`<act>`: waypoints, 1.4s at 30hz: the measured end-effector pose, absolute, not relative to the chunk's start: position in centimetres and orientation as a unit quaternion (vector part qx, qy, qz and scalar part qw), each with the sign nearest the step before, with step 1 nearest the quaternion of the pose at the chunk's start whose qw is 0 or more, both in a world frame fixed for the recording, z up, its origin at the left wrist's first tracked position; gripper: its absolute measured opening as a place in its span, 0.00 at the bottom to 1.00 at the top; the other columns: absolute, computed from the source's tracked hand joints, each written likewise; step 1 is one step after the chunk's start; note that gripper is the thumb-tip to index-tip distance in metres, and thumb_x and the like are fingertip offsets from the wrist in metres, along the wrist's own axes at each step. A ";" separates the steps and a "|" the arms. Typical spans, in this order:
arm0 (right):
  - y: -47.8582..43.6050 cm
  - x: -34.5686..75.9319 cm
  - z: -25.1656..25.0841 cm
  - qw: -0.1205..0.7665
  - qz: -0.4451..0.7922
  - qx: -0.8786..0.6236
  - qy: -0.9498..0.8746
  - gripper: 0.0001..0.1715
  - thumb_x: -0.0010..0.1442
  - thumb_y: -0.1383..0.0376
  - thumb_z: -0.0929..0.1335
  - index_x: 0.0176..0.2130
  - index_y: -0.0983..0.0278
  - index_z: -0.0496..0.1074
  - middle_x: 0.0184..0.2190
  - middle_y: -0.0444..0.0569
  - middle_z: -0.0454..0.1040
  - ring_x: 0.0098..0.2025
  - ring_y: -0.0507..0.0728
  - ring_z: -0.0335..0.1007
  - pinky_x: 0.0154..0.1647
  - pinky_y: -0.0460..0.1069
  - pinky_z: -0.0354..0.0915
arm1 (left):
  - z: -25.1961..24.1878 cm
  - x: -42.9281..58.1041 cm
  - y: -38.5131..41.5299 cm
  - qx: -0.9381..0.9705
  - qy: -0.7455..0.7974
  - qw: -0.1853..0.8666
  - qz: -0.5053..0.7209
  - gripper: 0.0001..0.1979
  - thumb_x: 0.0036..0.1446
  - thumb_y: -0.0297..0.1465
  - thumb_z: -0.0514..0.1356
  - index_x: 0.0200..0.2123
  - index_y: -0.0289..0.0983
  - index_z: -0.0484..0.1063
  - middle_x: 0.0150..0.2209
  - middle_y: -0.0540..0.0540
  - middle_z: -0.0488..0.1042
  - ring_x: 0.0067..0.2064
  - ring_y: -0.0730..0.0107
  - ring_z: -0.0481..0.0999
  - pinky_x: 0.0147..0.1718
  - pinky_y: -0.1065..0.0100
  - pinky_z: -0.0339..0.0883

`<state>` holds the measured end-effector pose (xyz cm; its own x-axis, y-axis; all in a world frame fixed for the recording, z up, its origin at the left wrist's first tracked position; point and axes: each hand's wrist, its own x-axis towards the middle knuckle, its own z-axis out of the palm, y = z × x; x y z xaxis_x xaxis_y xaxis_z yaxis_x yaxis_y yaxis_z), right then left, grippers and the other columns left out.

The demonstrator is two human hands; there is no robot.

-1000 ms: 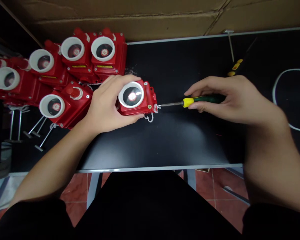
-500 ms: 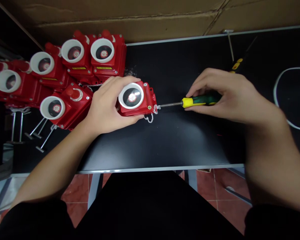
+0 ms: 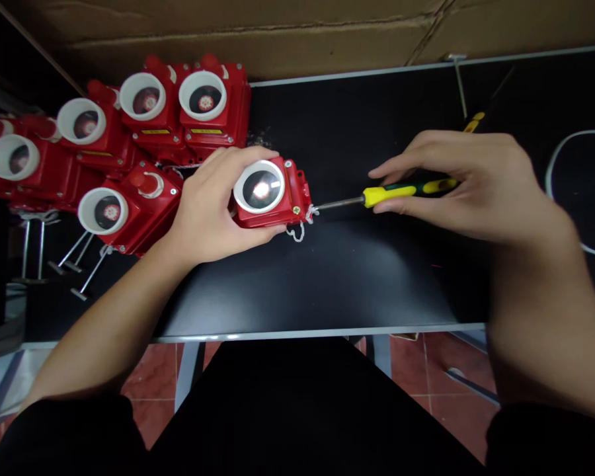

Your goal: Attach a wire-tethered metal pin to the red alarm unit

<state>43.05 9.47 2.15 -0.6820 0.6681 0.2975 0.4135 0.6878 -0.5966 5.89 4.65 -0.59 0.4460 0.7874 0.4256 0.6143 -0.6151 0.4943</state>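
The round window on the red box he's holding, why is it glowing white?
Head view: that is glare, a light reflecting off the shiny lens of the red box in the left hand; the table edge bows from lens distortion.

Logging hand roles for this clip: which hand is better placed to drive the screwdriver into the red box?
Right. The right hand already holds the screwdriver, its tip at the red box corner. The left hand is wrapped around that box, steadying it on the table.
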 end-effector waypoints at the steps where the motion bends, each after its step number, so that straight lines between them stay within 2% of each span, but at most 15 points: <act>1: 9.4 43.0 2.2 0.245 0.252 -0.315 -0.882 0.19 0.70 0.52 0.80 0.58 0.49 0.87 0.41 0.49 0.83 0.41 0.62 0.83 0.42 0.57 0.75 | -0.5 5.9 4.6 0.841 0.416 0.133 0.319 0.38 0.64 0.53 0.77 0.70 0.49 0.72 0.64 0.47 0.83 0.61 0.46 0.85 0.63 0.43 0.80; 5: 9.1 42.9 2.4 0.208 0.279 -0.348 -0.870 0.20 0.72 0.50 0.78 0.61 0.45 0.84 0.42 0.47 0.85 0.43 0.64 0.84 0.45 0.59 0.77 | -0.5 5.9 4.7 0.845 0.415 0.123 0.313 0.37 0.65 0.53 0.76 0.70 0.50 0.71 0.63 0.47 0.83 0.61 0.46 0.85 0.63 0.43 0.81; 10: 8.9 43.1 2.2 0.207 0.306 -0.357 -0.858 0.25 0.72 0.45 0.76 0.63 0.48 0.83 0.39 0.45 0.86 0.36 0.60 0.83 0.36 0.56 0.73 | -0.7 5.8 4.8 0.848 0.417 0.115 0.306 0.37 0.65 0.54 0.76 0.70 0.49 0.71 0.62 0.47 0.84 0.60 0.46 0.86 0.62 0.43 0.81; 14: 9.0 43.2 2.0 0.167 0.350 -0.378 -0.841 0.21 0.76 0.49 0.73 0.63 0.47 0.83 0.36 0.44 0.85 0.30 0.59 0.80 0.36 0.56 0.73 | -0.5 5.9 4.6 0.848 0.424 0.118 0.296 0.36 0.66 0.55 0.74 0.69 0.49 0.71 0.62 0.47 0.84 0.60 0.46 0.86 0.62 0.43 0.81; 16: 9.1 43.0 2.0 0.165 0.349 -0.378 -0.842 0.19 0.77 0.47 0.71 0.60 0.48 0.84 0.36 0.45 0.85 0.32 0.60 0.81 0.39 0.57 0.73 | -0.4 5.9 4.5 0.847 0.427 0.125 0.292 0.36 0.66 0.56 0.74 0.69 0.49 0.70 0.63 0.47 0.83 0.61 0.46 0.85 0.63 0.43 0.80; 20: 9.1 42.5 2.2 0.190 0.315 -0.350 -0.862 0.23 0.67 0.40 0.78 0.52 0.50 0.85 0.45 0.50 0.84 0.39 0.63 0.80 0.41 0.60 0.75 | -0.4 6.0 4.6 0.844 0.432 0.130 0.291 0.37 0.66 0.56 0.74 0.70 0.50 0.69 0.64 0.47 0.82 0.62 0.46 0.85 0.65 0.43 0.79; 22: 9.0 42.2 2.5 0.199 0.307 -0.351 -0.862 0.17 0.69 0.44 0.78 0.49 0.49 0.85 0.47 0.51 0.82 0.40 0.63 0.78 0.42 0.61 0.76 | -0.4 6.0 4.6 0.844 0.434 0.126 0.290 0.36 0.66 0.55 0.74 0.70 0.50 0.69 0.64 0.47 0.82 0.62 0.46 0.85 0.64 0.43 0.80; 24: 9.0 42.1 2.7 0.204 0.309 -0.352 -0.860 0.09 0.72 0.50 0.76 0.47 0.49 0.84 0.45 0.51 0.81 0.40 0.62 0.78 0.41 0.60 0.76 | -0.4 6.0 4.5 0.844 0.433 0.125 0.289 0.36 0.66 0.55 0.74 0.70 0.50 0.69 0.64 0.47 0.82 0.62 0.46 0.85 0.64 0.43 0.80; 26: 9.0 42.1 2.7 0.211 0.304 -0.345 -0.862 0.06 0.71 0.53 0.77 0.45 0.49 0.82 0.43 0.49 0.81 0.40 0.62 0.79 0.41 0.59 0.77 | -0.3 6.0 4.5 0.846 0.431 0.124 0.290 0.36 0.66 0.54 0.74 0.70 0.50 0.69 0.65 0.47 0.82 0.62 0.46 0.85 0.65 0.43 0.80; 31: 9.0 42.4 2.5 0.242 0.250 -0.324 -0.880 0.09 0.70 0.56 0.79 0.49 0.52 0.83 0.41 0.48 0.85 0.40 0.61 0.83 0.40 0.58 0.77 | -0.4 5.9 4.5 0.841 0.430 0.131 0.301 0.37 0.66 0.54 0.75 0.71 0.51 0.69 0.65 0.49 0.82 0.63 0.47 0.84 0.66 0.44 0.79; 35: 8.7 42.1 2.8 0.232 0.251 -0.323 -0.883 0.05 0.72 0.57 0.78 0.48 0.50 0.84 0.41 0.47 0.87 0.41 0.62 0.84 0.42 0.59 0.76 | -0.6 5.7 4.7 0.839 0.424 0.132 0.313 0.38 0.63 0.54 0.77 0.71 0.52 0.70 0.65 0.49 0.82 0.64 0.46 0.85 0.66 0.44 0.79; 38: 8.5 42.2 2.9 0.221 0.255 -0.333 -0.880 0.04 0.72 0.56 0.77 0.47 0.47 0.86 0.42 0.45 0.87 0.41 0.62 0.85 0.42 0.60 0.76 | -0.6 5.7 4.7 0.843 0.422 0.117 0.313 0.38 0.63 0.53 0.77 0.70 0.50 0.71 0.64 0.49 0.83 0.62 0.47 0.86 0.65 0.44 0.81; 42: 8.5 42.4 3.2 0.230 0.251 -0.309 -0.888 0.07 0.71 0.54 0.78 0.49 0.50 0.86 0.42 0.45 0.87 0.39 0.61 0.85 0.39 0.58 0.75 | -0.6 5.8 4.6 0.844 0.419 0.119 0.312 0.37 0.64 0.53 0.76 0.70 0.50 0.70 0.65 0.50 0.82 0.62 0.47 0.85 0.65 0.43 0.81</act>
<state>42.45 8.51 3.17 -0.7033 0.6642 0.2535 0.4333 0.6832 -0.5878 5.81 4.65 -0.55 0.4540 0.7822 0.4267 0.6336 -0.6202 0.4625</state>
